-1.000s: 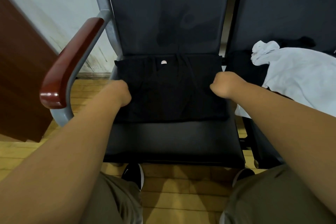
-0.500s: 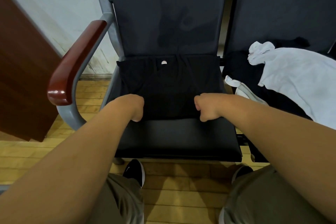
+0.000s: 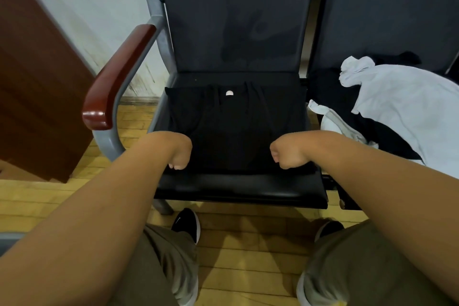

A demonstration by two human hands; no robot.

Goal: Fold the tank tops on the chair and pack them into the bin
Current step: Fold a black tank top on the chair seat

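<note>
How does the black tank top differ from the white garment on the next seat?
The black tank top lies flat and squared; the white garment is crumpled in a heap. The left hand and right hand grip the black top's near edge; no hand touches the white one. Both rest on dark seats.

Flat black fabric tank top [image 3: 233, 126] lies on the dark padded chair seat [image 3: 238, 186], with the left hand [image 3: 177, 154] and right hand [image 3: 285, 154] gripping its front edge, one near each corner. Crumpled white fabric tank top [image 3: 407, 112] sits on the next seat to the right, and the red-brown wooden armrest [image 3: 119, 77] is on the left.
</note>
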